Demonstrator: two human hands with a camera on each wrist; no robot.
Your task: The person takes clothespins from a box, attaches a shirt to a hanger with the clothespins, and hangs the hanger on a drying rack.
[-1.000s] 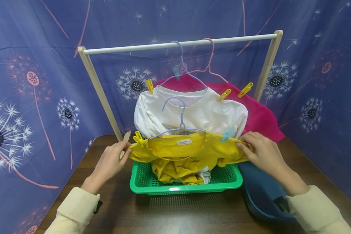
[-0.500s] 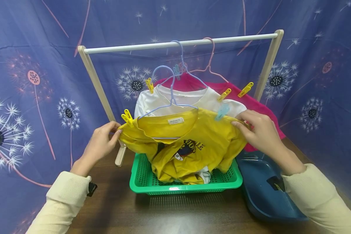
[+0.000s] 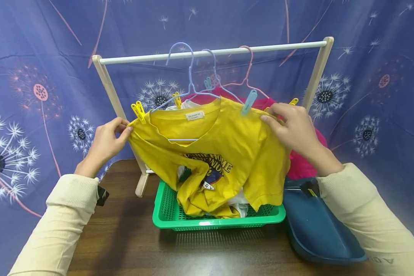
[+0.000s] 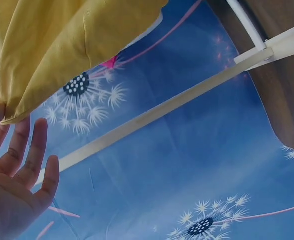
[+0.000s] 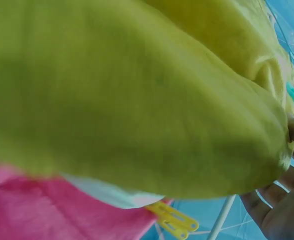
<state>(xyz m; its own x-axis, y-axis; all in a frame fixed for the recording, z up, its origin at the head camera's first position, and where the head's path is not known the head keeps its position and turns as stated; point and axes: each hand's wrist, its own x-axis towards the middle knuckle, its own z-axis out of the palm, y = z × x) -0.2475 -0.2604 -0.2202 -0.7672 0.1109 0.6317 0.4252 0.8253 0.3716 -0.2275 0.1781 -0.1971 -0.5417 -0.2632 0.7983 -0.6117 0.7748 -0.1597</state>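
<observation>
A yellow T-shirt (image 3: 241, 153) with a dark print hangs spread on a lilac-blue hanger (image 3: 191, 73), whose hook overlaps the white rail (image 3: 134, 59) in the head view. On its left shoulder is a yellow clothespin (image 3: 138, 112); a light blue clothespin (image 3: 249, 102) grips the right. My left hand (image 3: 107, 142) pinches the left shoulder end between thumb and fingers, and the left wrist view shows the cloth's (image 4: 42, 55) corner there. At the opposite shoulder my right hand (image 3: 294, 126) pinches the fabric (image 5: 137, 100). The shirt's lower part droops into a green basket (image 3: 220, 223).
Behind the yellow shirt, a white shirt (image 3: 189, 104) and a magenta shirt (image 3: 305, 165) hang from the rail on a blue and a pink hanger (image 3: 250, 63). A dark blue bin (image 3: 326, 230) stands right of the basket. Wooden posts (image 3: 319, 73) hold up the rail.
Both hands have raised the yellow T-shirt and its hanger from the basket toward the rail, shifting slightly left. The shirt front has unfolded, its print showing, and now covers most of the white shirt.
</observation>
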